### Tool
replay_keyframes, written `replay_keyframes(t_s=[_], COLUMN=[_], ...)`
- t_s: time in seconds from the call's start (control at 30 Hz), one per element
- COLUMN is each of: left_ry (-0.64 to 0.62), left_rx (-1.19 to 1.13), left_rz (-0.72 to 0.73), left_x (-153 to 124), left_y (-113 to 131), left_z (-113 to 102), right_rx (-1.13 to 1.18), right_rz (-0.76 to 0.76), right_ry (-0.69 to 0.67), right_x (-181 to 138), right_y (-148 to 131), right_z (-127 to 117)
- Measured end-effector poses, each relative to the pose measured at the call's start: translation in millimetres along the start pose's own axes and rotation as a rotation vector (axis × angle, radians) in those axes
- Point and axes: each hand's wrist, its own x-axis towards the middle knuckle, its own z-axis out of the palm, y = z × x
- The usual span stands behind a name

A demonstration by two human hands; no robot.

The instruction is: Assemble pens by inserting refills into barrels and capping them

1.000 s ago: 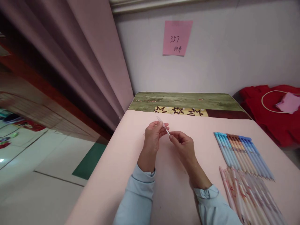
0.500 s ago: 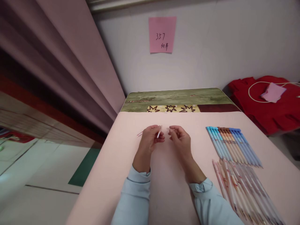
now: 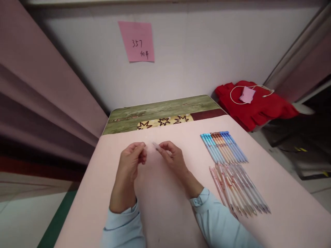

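Above the middle of the pale pink tabletop (image 3: 162, 220), my left hand (image 3: 130, 160) is closed in a pinch. What it holds, if anything, is too small or see-through to make out. A short gap away, my right hand (image 3: 173, 158) pinches a small whitish translucent piece (image 3: 156, 146) between thumb and forefinger, its end pointing toward the left hand. To the right lies a row of pens with light blue, brown and dark blue tops (image 3: 223, 146). Nearer to me, a second row of slim pale pens (image 3: 239, 189) rests with tips toward me.
A green patterned board edge (image 3: 160, 108) shows beyond the pink cover. Behind it, a pink note (image 3: 139, 43) is stuck to the wall. Red cloth (image 3: 250, 112) with a white cable on it is at the back right. A mauve curtain (image 3: 51, 69) hangs at left.
My view has swung to the right. The white stick seen in my left fingers no longer shows, nor does the pinkish stick behind that hand. The piece in my right hand now shows more clearly.
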Motion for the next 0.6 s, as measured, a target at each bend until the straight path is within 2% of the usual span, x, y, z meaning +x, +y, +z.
replay_keyframes(t_s=[0.1,0.17,0.27,0.37,0.43,0.5,0.6], left_ry=[0.407,0.533,0.486,0.368,0.346,0.341,0.323], left_rx=[0.317,0.626,0.869,0.941,0.993,1.006,0.872], left_rz=[0.169,0.199,0.145,0.117,0.152,0.192,0.219], left_x=[9.5,10.0,6.5,4.5,3.9,3.4,3.5], left_y=[-7.9,-10.6,-13.5,-18.9,-22.8,-25.4,-26.2], left_z=[-29.7,-48.0,-60.2,-54.3,-47.0,-41.7,-38.8], right_rx=[0.087,0.155,0.179,0.16,0.147,0.134,0.134], right_rz=[0.122,0.167,0.193,0.17,0.155,0.151,0.154], right_ry=[0.131,0.206,0.213,0.184,0.169,0.154,0.138], right_x=[0.3,-0.6,-3.1,-6.7,-8.8,-10.1,-11.1], right_y=[3.8,7.0,12.0,15.1,15.7,15.5,14.4], right_z=[-1.6,-3.1,-4.1,-3.4,-2.5,-1.8,-1.5])
